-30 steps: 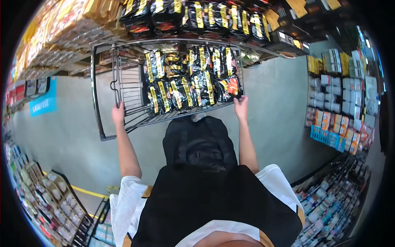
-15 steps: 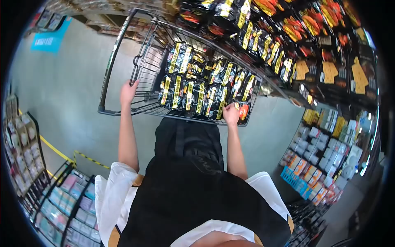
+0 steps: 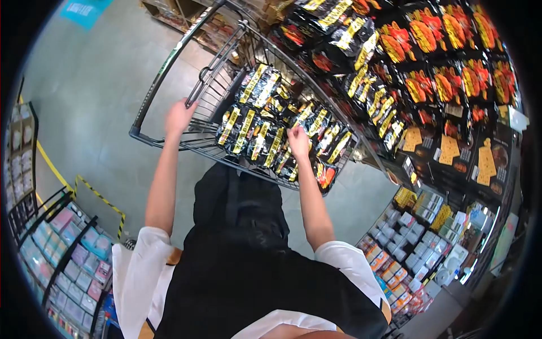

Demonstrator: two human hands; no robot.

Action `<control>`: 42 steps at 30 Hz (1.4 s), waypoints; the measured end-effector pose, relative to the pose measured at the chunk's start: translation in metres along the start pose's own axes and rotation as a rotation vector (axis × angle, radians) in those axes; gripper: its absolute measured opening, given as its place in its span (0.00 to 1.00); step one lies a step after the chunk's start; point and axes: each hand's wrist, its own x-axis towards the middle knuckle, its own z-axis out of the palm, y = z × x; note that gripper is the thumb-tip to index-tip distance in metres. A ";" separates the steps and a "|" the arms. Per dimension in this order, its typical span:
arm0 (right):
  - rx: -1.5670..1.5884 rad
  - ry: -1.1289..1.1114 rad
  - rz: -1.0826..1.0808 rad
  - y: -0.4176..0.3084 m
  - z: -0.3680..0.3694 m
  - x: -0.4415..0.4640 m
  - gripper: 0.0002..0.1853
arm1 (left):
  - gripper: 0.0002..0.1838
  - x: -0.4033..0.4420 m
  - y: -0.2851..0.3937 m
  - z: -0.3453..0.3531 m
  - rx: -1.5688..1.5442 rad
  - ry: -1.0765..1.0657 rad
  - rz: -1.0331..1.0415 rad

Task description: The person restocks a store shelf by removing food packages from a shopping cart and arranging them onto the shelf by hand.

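Observation:
A dark wire shopping cart (image 3: 169, 62) stands before me, its basket filled with rows of black snack packets (image 3: 261, 138) with yellow lettering. My left hand (image 3: 179, 118) is closed around the cart's wire frame near the handle end. Above the packets in the middle of the basket is my right hand (image 3: 298, 142), fingers curled in at the top of one pack; the fingertips are partly hidden, so I cannot tell what they hold. A packet with a red and orange picture (image 3: 326, 175) lies at the basket's near right corner.
A display of black packets with red-orange pictures (image 3: 426, 34) rises beside the cart on the right. Shelves of boxed goods (image 3: 409, 237) stand at lower right, racks of pastel packages (image 3: 73, 265) at lower left. Yellow-black tape (image 3: 101, 200) marks the floor.
My right hand has moved from the near right corner of the basket leftward and up over the middle packets. The view has turned, tilting the cart; my left hand stays on its frame.

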 end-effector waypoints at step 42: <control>-0.074 -1.258 -0.194 -0.158 -0.040 0.057 0.10 | 0.27 0.019 -0.020 0.012 -0.017 -0.102 0.009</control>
